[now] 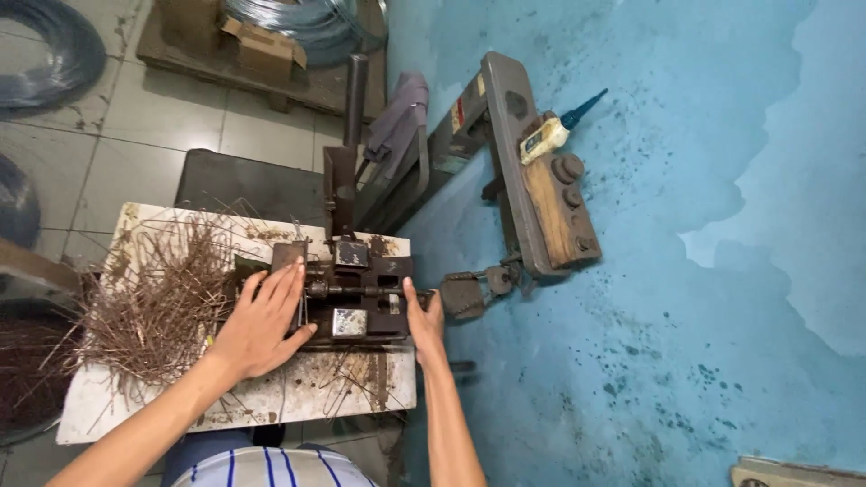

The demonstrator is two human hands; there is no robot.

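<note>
The blue wall, stained and speckled with dark spots, fills the right side of the view. A tiled floor lies at the upper left, with wire coils and a cardboard box on a pallet at the top. A long metal lever arm with a wooden block on it runs along the wall, and a small glue bottle with a blue tip rests on its upper end.

Below it stands a white, rust-stained bench. On the bench's left half lies a heap of bent rusty wires. At the bench's right end sits the dark metal press, with an upright handle rising behind it and a linkage joining it to the lever arm.

The left hand lies flat against the left side of the press, fingers straight and slightly spread, holding nothing that shows; its heel is just beside the wire heap. The right hand rests at the right edge of the press, thumb against the metal, fingers curled down over the bench edge; whether it holds anything cannot be told.
</note>
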